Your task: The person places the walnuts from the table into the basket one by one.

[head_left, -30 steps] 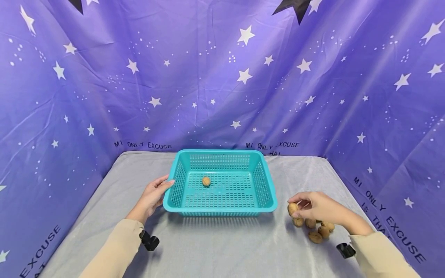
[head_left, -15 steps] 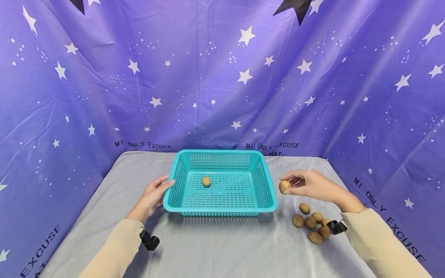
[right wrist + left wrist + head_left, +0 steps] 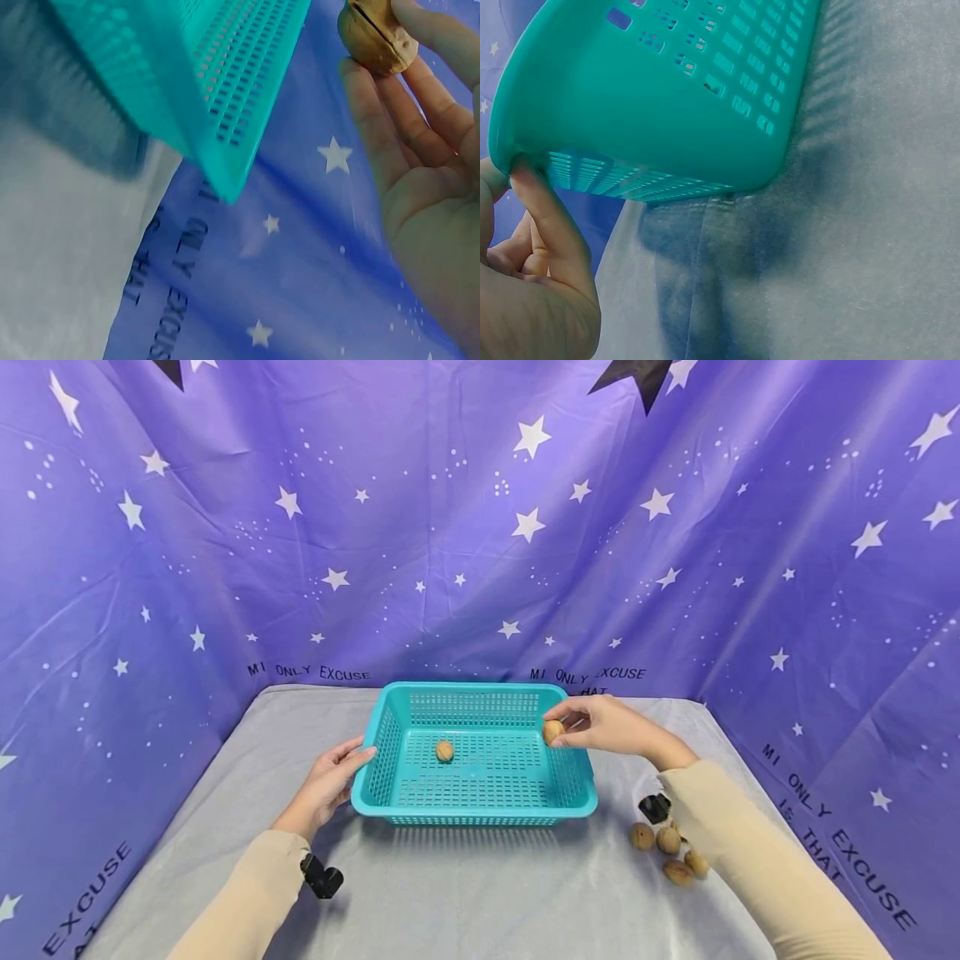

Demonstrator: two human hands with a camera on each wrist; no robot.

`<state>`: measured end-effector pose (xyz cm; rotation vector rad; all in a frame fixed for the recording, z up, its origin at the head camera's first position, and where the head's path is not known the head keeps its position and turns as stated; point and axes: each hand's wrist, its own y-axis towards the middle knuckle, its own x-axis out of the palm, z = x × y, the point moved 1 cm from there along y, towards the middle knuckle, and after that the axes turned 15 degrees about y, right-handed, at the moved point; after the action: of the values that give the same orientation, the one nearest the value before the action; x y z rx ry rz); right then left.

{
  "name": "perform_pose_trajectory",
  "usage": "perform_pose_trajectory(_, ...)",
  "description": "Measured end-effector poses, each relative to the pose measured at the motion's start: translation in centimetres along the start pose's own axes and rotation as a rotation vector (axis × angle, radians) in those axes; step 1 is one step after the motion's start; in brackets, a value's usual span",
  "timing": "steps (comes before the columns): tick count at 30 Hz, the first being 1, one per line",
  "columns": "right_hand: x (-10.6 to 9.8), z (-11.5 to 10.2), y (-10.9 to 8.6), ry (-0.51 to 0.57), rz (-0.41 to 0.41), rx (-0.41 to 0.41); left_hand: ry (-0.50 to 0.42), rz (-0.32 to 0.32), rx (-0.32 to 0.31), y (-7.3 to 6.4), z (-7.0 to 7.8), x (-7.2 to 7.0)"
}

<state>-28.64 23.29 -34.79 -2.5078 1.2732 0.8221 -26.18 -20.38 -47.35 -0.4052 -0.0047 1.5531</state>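
Observation:
A turquoise plastic basket (image 3: 472, 810) stands on the grey cloth, with one walnut (image 3: 445, 752) on its slotted floor left of the middle. My left hand (image 3: 322, 787) grips the basket's left rim; in the left wrist view its thumb and fingers (image 3: 551, 217) pinch the rim's edge. Over the basket's right wall, my right hand (image 3: 603, 724) holds another walnut (image 3: 553, 732) between thumb and fingertips. The right wrist view shows that held walnut (image 3: 375, 34) close up, with a dark seam, above the rim.
Several walnuts (image 3: 668, 840) lie in a loose group on the grey cloth (image 3: 465, 893) at the right, partly hidden by my right sleeve and its wrist camera (image 3: 655, 808). A purple star-printed curtain (image 3: 465, 527) encloses the back and sides.
My right hand has lifted a walnut from the group at the right and carried it up and left over the basket's right side. The left hand keeps its grip on the rim.

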Motion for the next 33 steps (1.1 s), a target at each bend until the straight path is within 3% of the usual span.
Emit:
perform_pose_trajectory(17, 4.6, -0.6, 9.2, -0.001, -0.113, 0.026, 0.017, -0.011, 0.008, 0.0, 0.0, 0.1)
perform_pose_trajectory(33, 8.3, 2.8, 13.3, 0.018, -0.060, 0.176, -0.001, -0.021, 0.009, 0.1, 0.1, 0.0)
